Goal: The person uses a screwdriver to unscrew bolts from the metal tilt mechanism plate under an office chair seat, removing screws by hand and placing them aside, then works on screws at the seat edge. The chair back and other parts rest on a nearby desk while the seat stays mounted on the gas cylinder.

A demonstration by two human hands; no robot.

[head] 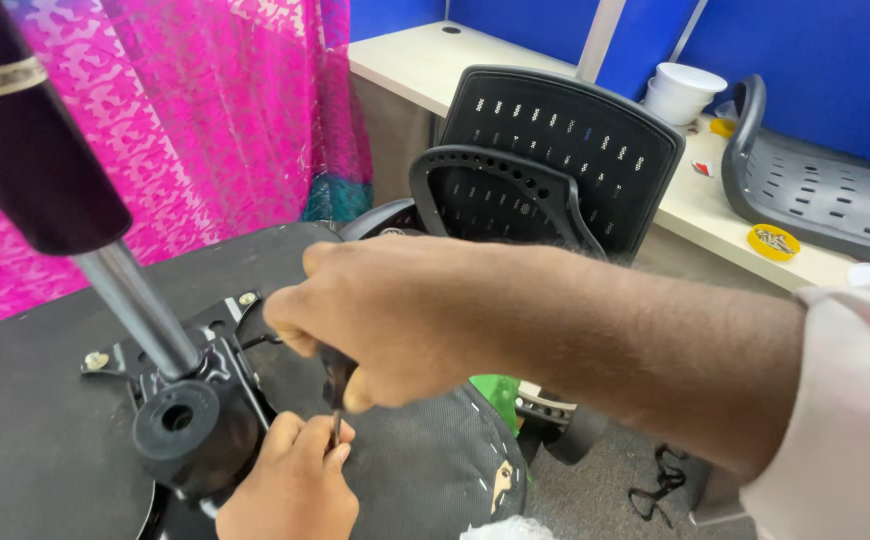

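Note:
My right hand (395, 315) reaches in from the right and is closed around the dark handle of a screwdriver (338, 378) that points down. My left hand (295, 480), just below it, pinches the thin metal shaft near its tip. Both hands work over the black underside of an upturned chair seat (45, 440). A black metal mechanism plate (220, 325) with bolts lies on the seat left of the hands. A chrome rod (135, 300) with a black cylinder (25, 130) rises from the plate's round black hub (177, 420).
Two black perforated chair backs (565, 150) stand behind the seat. On the pale desk (425, 55) lie another black chair part (825, 190), white bowls (685, 90) and a yellow lid of small hardware (773, 240). Pink patterned cloth (215, 120) hangs at left.

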